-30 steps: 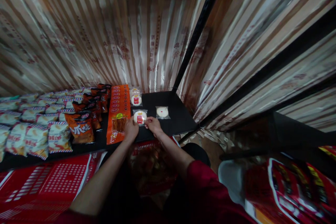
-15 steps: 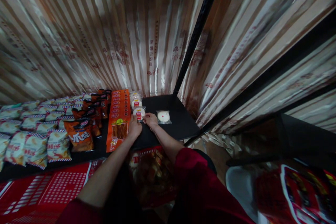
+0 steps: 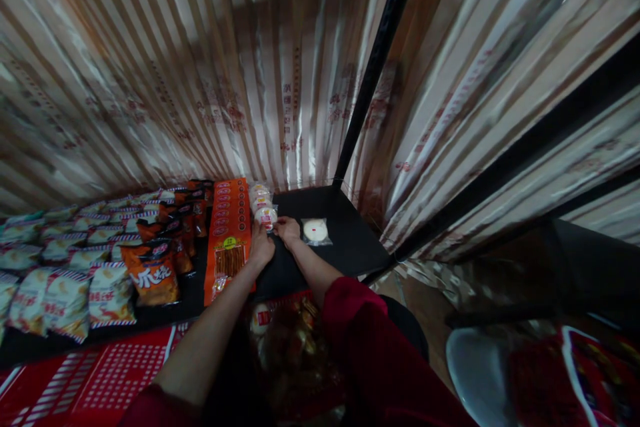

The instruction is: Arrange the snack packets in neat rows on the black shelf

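Note:
On a black shelf (image 3: 360, 233), my left hand (image 3: 261, 245) and my right hand (image 3: 289, 229) pinch the near part of a round white packaged snack (image 3: 267, 217) with a red label, one hand on each side. Behind it, similar round packets (image 3: 261, 193) form a row running to the back. Just left of my left hand lie long orange packs (image 3: 227, 220) with brown sticks showing in a clear window. A single round white packet (image 3: 315, 231) lies flat to the right of my right hand.
Orange bags (image 3: 151, 272) and rows of pale snack bags (image 3: 111, 290) fill the left of the shelf. Below are a red basket (image 3: 120, 373) and a bag of packaged items (image 3: 295, 353). A black post (image 3: 370, 80) rises at the back corner, before striped curtains (image 3: 270, 47).
The view has shifted slightly, so the shelf appears a little lower. Both hands remain at the same round packet, with little other visible movement.

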Motion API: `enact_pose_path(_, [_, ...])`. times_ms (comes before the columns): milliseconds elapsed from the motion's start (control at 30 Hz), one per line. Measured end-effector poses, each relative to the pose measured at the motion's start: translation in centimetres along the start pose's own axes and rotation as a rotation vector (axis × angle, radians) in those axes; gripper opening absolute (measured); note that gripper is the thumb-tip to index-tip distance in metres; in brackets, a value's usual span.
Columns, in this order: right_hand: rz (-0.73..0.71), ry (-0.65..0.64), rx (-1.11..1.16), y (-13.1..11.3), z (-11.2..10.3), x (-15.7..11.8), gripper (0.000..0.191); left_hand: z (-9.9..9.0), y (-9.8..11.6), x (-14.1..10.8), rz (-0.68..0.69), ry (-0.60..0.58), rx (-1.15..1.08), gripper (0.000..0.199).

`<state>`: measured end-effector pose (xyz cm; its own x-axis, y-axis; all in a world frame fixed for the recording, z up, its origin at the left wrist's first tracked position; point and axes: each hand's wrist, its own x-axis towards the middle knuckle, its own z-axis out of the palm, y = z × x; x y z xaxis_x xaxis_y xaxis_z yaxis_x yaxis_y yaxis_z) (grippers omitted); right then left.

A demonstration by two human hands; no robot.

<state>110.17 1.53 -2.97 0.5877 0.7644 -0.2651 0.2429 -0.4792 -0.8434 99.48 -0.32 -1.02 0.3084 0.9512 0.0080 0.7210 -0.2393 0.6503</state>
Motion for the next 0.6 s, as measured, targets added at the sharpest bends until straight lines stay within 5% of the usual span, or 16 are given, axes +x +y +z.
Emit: enact_pose_path(600, [-0.042,0.021,-0.020,-0.7,1.0,1.4,0.024,0.1,-0.7,2.4,-0.019,-0.038,0.043,0.055])
